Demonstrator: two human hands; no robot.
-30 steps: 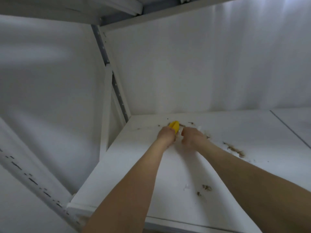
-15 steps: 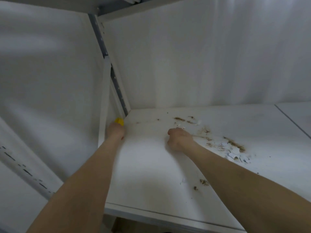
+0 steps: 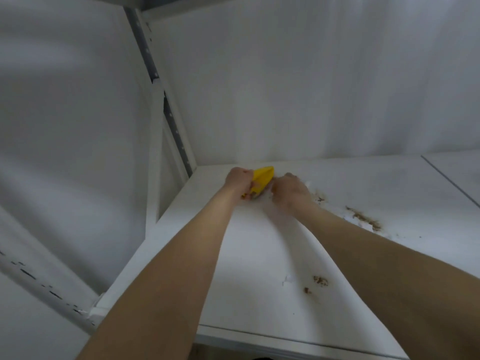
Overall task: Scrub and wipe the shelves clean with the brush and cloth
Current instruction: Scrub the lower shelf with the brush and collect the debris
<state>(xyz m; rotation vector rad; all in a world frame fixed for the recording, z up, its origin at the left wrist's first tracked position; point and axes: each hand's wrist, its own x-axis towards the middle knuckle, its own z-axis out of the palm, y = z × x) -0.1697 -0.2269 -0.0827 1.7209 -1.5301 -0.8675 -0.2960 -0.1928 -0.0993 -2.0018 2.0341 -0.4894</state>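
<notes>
The left hand (image 3: 237, 179) curls its fingers round a yellow plastic brush (image 3: 262, 177) on the flat white shelf (image 3: 259, 255). I cannot tell how the right hand (image 3: 289, 192) fingers are.

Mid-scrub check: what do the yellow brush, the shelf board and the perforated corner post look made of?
The yellow brush: likely moulded plastic; uniform bright colour, smooth angled faces. Bristles hidden. The shelf board: smooth matte white, probably painted or laminated panel; cannot tell which. The corner post: looks like grey metal, with a row of punched holes.

Right hand (image 3: 289, 190) blurred (grip unclear); brush (image 3: 263, 176) pt. hidden by left hand (image 3: 237, 181).
</notes>
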